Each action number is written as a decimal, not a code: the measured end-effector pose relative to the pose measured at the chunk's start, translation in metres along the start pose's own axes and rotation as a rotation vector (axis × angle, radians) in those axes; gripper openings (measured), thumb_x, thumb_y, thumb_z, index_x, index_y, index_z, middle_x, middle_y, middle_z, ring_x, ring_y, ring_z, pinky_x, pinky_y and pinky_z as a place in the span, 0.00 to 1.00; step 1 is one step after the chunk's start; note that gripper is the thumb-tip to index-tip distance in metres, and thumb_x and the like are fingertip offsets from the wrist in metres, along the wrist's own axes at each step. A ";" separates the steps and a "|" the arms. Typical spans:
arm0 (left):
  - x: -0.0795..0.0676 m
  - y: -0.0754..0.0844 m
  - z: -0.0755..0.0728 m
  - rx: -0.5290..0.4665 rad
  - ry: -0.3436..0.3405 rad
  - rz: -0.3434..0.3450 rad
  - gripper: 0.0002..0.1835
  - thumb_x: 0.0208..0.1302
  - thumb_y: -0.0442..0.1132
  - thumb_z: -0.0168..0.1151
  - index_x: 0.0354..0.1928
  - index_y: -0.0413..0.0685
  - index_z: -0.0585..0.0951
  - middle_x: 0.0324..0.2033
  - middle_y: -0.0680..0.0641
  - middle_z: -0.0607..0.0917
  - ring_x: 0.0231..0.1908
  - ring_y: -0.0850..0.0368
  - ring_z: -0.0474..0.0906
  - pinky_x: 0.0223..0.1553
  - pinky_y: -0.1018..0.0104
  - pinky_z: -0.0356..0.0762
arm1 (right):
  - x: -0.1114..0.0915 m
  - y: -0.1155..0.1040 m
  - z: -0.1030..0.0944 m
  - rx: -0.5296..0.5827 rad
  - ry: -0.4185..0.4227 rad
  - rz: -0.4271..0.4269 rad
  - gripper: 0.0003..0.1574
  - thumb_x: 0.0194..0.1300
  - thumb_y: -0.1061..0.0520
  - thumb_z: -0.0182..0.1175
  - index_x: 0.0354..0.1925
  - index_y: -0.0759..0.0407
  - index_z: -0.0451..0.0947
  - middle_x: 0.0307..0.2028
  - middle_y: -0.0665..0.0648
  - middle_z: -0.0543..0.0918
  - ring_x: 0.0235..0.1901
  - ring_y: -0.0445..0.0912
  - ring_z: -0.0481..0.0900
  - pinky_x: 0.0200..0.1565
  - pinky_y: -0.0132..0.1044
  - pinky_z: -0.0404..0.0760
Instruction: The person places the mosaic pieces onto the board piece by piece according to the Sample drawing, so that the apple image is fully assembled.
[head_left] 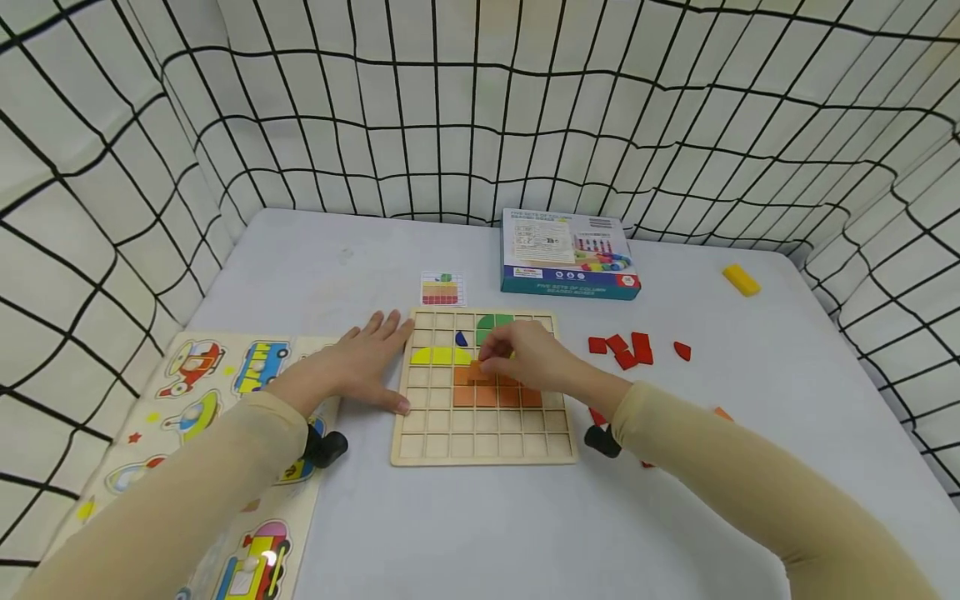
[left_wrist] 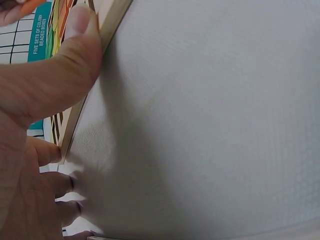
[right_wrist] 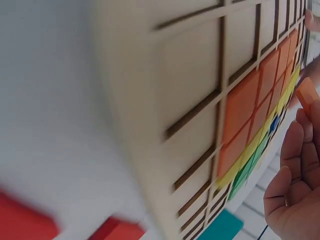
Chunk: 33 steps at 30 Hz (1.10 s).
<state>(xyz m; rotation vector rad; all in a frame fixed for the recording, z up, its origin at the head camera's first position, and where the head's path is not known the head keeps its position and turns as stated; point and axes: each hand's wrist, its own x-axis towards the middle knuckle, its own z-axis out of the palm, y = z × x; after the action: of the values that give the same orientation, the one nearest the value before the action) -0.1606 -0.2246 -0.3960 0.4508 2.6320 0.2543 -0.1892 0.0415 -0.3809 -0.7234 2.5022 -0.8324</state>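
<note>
Right hand: is pinching 1 orange piece between thumb and fingertips, a narrow grip; its back is hiding part of the board's upper right.
Held piece: is hovering over the orange tiles; the right wrist view is showing it raised off the surface, though fingers are covering part of it.
Left hand: is spreading wide, its thumb touching the left rim of the grid board.
Grid board: is lying flat, holding yellow pieces, 1 blue piece and green pieces; the right hand is masking some.
Red pieces: are lying right of the board; others are peeking from beside the right sleeve, partly hidden.
Picture puzzle: is lying at left, the left sleeve covering its middle, the lower frame edge cutting it off.
Card: is lying just beyond the board, its print too small for reading.
Box: is resting behind, near the card.
</note>
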 end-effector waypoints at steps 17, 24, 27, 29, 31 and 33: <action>0.001 -0.003 -0.003 -0.016 -0.026 0.015 0.69 0.52 0.65 0.75 0.81 0.37 0.44 0.80 0.30 0.41 0.79 0.27 0.34 0.76 0.28 0.43 | 0.029 -0.031 0.029 -0.080 -0.029 -0.042 0.05 0.69 0.55 0.67 0.41 0.55 0.87 0.35 0.50 0.87 0.36 0.43 0.78 0.43 0.31 0.81; 0.000 -0.005 -0.006 -0.038 -0.037 0.033 0.68 0.53 0.61 0.77 0.81 0.38 0.44 0.80 0.30 0.42 0.79 0.27 0.35 0.76 0.28 0.43 | 0.030 -0.034 0.031 -0.118 -0.026 -0.027 0.06 0.70 0.54 0.67 0.41 0.55 0.87 0.35 0.50 0.87 0.35 0.43 0.78 0.42 0.30 0.80; 0.001 -0.006 -0.006 -0.041 -0.040 0.034 0.68 0.52 0.61 0.78 0.81 0.38 0.44 0.80 0.30 0.42 0.79 0.27 0.35 0.76 0.28 0.43 | 0.030 -0.034 0.031 -0.128 -0.028 -0.024 0.06 0.70 0.54 0.67 0.41 0.55 0.88 0.36 0.51 0.88 0.35 0.43 0.79 0.42 0.31 0.80; 0.002 -0.006 -0.006 -0.041 -0.041 0.034 0.68 0.52 0.61 0.78 0.81 0.38 0.44 0.80 0.30 0.41 0.79 0.27 0.34 0.76 0.28 0.44 | 0.030 -0.035 0.032 -0.137 -0.029 -0.028 0.07 0.70 0.54 0.67 0.42 0.55 0.88 0.36 0.51 0.88 0.36 0.43 0.79 0.43 0.32 0.81; 0.002 -0.006 -0.006 -0.040 -0.041 0.034 0.68 0.52 0.60 0.78 0.81 0.38 0.44 0.80 0.30 0.41 0.79 0.27 0.35 0.76 0.28 0.44 | 0.031 -0.035 0.032 -0.153 -0.027 -0.035 0.07 0.70 0.55 0.66 0.42 0.55 0.88 0.36 0.51 0.88 0.36 0.42 0.79 0.43 0.32 0.81; 0.002 -0.006 -0.006 -0.040 -0.040 0.034 0.68 0.52 0.60 0.78 0.81 0.37 0.44 0.80 0.30 0.41 0.79 0.27 0.35 0.76 0.28 0.44 | 0.031 -0.035 0.033 -0.174 -0.026 -0.045 0.07 0.70 0.55 0.66 0.43 0.55 0.88 0.37 0.50 0.88 0.36 0.42 0.79 0.44 0.32 0.81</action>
<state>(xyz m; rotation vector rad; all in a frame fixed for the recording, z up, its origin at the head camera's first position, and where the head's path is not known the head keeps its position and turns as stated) -0.1670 -0.2306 -0.3930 0.4824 2.5778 0.3053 -0.1846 -0.0152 -0.3894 -0.8456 2.5660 -0.6205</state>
